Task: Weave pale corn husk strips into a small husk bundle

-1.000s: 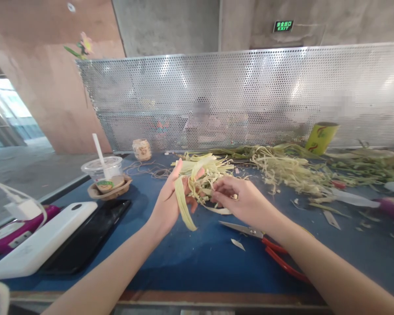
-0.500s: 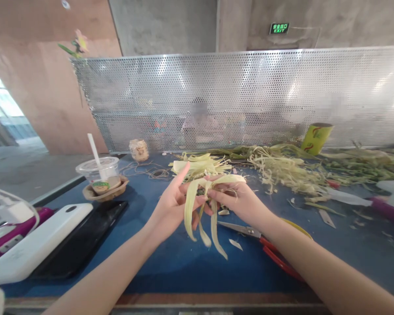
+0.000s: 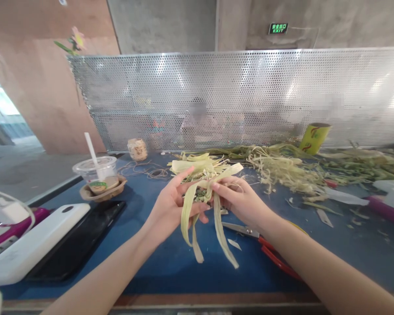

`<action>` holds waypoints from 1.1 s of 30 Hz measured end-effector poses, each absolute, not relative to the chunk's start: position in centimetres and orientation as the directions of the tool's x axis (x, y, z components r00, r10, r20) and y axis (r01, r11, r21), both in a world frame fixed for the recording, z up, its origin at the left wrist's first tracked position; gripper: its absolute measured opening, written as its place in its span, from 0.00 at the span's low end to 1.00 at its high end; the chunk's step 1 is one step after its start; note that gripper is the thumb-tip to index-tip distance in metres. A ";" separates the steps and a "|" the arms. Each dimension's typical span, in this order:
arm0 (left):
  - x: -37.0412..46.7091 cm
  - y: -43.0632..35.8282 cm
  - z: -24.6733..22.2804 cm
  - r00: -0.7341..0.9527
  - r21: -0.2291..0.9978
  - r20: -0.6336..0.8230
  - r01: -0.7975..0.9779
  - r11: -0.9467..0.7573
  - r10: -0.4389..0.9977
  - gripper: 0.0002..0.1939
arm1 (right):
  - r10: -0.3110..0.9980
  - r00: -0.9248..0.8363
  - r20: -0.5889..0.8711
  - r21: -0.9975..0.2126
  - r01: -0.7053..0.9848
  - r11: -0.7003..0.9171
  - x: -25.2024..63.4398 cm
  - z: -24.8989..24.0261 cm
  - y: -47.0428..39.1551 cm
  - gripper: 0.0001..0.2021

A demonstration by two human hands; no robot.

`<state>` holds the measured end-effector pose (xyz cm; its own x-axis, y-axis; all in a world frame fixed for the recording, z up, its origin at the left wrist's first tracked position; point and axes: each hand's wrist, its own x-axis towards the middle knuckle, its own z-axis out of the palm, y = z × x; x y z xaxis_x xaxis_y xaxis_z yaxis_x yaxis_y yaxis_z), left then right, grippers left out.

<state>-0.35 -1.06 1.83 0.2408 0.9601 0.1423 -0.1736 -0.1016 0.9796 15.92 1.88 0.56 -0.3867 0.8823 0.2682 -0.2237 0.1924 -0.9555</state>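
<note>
Between my two hands, above the blue tabletop, is a bundle of pale green husk strips point(image 3: 189, 203) with a darker, crumbly-looking middle. My left hand point(image 3: 172, 203) holds its left side, the index finger pointing up and the other fingers around the bundle. My right hand point(image 3: 241, 199) pinches a strip at the top right of the bundle between thumb and fingers. Several long strips hang below the hands. Red-handled scissors point(image 3: 269, 249) lie partly under my right forearm. Just behind my hands rests a pile of pale strips point(image 3: 197, 165).
On the left are a plastic cup with a straw point(image 3: 96, 168), a white power bank point(image 3: 42, 243) and a black phone point(image 3: 82, 240). Shredded husks point(image 3: 282, 168) and a yellow-green tube point(image 3: 315, 138) lie right. A perforated metal screen point(image 3: 216, 96) stands behind.
The strips have shifted, with the hanging ends spread further apart and lower. More of the bundle's dark middle shows. The right hand's pinch has moved slightly on the strip.
</note>
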 end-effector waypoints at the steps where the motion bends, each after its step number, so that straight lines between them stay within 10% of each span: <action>1: -0.4 -1.0 1.8 0.239 0.978 0.152 -0.174 -0.112 0.959 0.46 | 0.886 -0.380 0.266 -0.950 -0.259 0.174 16.0 0.6 1.9 0.13; 16: -1.1 -0.7 1.8 0.232 0.994 0.099 -0.066 -0.086 0.968 0.46 | 0.904 -0.257 0.342 -0.938 -0.043 0.343 17.2 1.3 2.9 0.08; 25: -0.9 -1.2 2.5 0.283 1.000 0.020 0.005 -0.023 0.959 0.52 | 0.949 -0.032 0.314 -0.925 -0.235 0.298 17.3 1.5 3.1 0.11; 33: -0.6 -0.8 1.6 0.186 0.988 0.147 0.019 -0.153 0.972 0.42 | 0.882 -0.272 0.386 -0.916 -0.230 0.329 16.7 1.0 3.0 0.11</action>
<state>-0.61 -0.79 1.62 0.1857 0.9715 0.1472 0.0190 -0.1534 0.9880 16.68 2.99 1.02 -0.2718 0.8817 0.3856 -0.2303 0.3295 -0.9157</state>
